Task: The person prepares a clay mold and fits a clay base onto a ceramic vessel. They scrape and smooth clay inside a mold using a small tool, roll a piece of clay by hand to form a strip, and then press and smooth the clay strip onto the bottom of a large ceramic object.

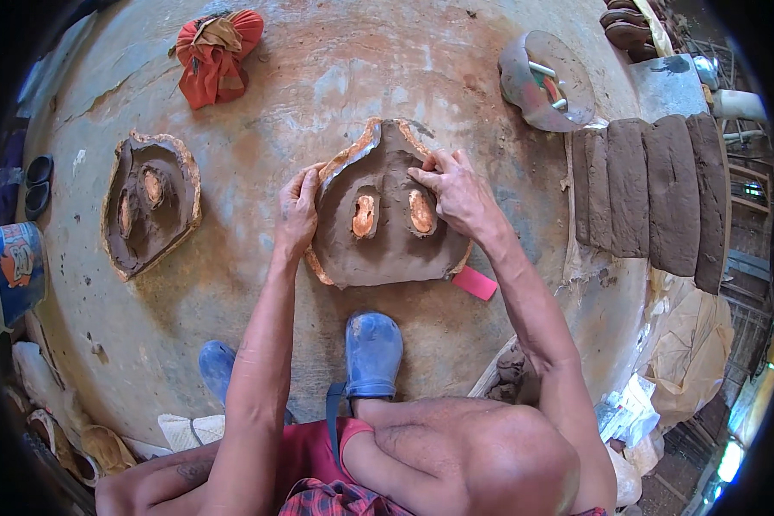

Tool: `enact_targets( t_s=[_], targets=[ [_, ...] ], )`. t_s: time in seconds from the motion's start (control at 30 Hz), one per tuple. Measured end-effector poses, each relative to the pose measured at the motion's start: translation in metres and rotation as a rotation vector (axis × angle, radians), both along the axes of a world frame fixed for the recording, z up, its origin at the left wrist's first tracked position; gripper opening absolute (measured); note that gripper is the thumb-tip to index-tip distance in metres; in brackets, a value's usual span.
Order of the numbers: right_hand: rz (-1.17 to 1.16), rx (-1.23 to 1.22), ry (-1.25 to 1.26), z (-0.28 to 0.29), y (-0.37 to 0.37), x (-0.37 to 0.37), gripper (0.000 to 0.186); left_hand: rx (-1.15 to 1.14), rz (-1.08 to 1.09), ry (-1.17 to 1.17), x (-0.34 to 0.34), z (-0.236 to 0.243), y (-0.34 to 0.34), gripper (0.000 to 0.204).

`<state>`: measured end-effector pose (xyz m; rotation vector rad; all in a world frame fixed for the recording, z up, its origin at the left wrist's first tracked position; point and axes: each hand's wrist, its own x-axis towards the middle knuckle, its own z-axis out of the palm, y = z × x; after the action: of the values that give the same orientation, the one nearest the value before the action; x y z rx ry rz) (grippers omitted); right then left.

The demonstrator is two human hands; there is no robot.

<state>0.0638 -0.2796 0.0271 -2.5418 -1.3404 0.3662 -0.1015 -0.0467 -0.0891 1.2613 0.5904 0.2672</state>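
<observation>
A mould (371, 267) with a rough orange rim stands on the floor in front of me, lined with wet grey-brown clay. Two raised oval orange cores show through the clay, side by side. My left hand (297, 209) is closed over its left edge, fingers at the rim. On the upper right side, my right hand (461, 196) grips the wall, a digit pressing the clay inside and other fingers on the rim. A flat pink piece (475, 284) lies against the lower right edge, partly under the mould.
A similar clay-lined mould (112, 215) lies at left. Behind are a red cloth bundle (208, 73) and a round basin (516, 79) holding tools. Thick clay slabs (669, 189) lie at right. A blue and white bucket (17, 271) stands far left; my blue clog (373, 348) is close below the mould.
</observation>
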Motion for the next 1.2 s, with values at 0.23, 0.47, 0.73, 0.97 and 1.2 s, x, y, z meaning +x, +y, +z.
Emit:
enact_targets(
  t_s=[0.23,0.47,0.73,0.97,1.2],
  targets=[
    [0.003,-0.042,-0.006,0.009,-0.002,0.012,0.043,0.061,0.037,0.006,0.007,-0.002,-0.001,0.037],
    [0.0,-0.134,-0.023,0.015,-0.006,-0.001,0.039,0.088,0.089,0.032,-0.001,-0.003,-0.002,0.035],
    [-0.019,-0.185,0.013,0.012,-0.016,-0.01,0.044,0.068,0.086,0.015,0.001,-0.001,-0.002,0.034],
    [-0.146,-0.18,-0.004,0.014,-0.025,-0.019,0.041,0.101,0.075,0.031,0.007,-0.006,-0.005,0.036],
    [-0.172,-0.327,0.073,0.018,-0.034,-0.026,0.049,0.101,0.069,0.04,0.002,-0.001,-0.006,0.037]
  ],
)
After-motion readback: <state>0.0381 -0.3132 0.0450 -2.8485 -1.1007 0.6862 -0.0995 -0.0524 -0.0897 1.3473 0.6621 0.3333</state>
